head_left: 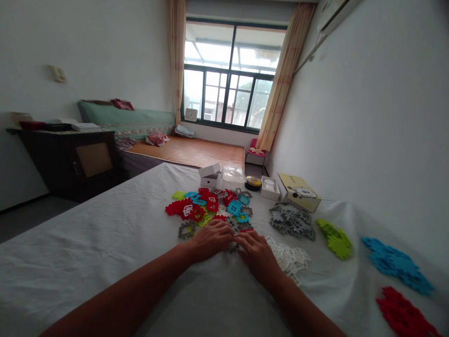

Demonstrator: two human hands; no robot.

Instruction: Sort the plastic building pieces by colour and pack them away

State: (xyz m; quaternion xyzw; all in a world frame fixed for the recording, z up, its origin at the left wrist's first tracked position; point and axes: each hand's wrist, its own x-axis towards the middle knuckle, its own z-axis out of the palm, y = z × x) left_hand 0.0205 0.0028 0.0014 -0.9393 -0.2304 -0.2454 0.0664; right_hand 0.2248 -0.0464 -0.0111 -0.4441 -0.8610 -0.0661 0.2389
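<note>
Forearms come up from the bottom edge across the white sheet [87,243]. Knuckles up, my left hand [210,239] and right hand [258,256] meet fingertips at the near rim of the mixed tile pile [210,208]. Whether either grip pinches a piece I cannot tell. The white tiles [291,256] touch my right hand. A yellow box [300,192] bears a cartoon mouse, its lettering unreadable. The red heap [403,316] is cut off at the corner. A window [231,75] closes the far wall.

Daylight enters through the far window [229,75], its upper panes glaring white; the room stays dim. The left hand [210,238] and right hand [257,255] look shaded and soft. Walls bow at the edges, and the near-right blue pieces [398,264] are smeared.
</note>
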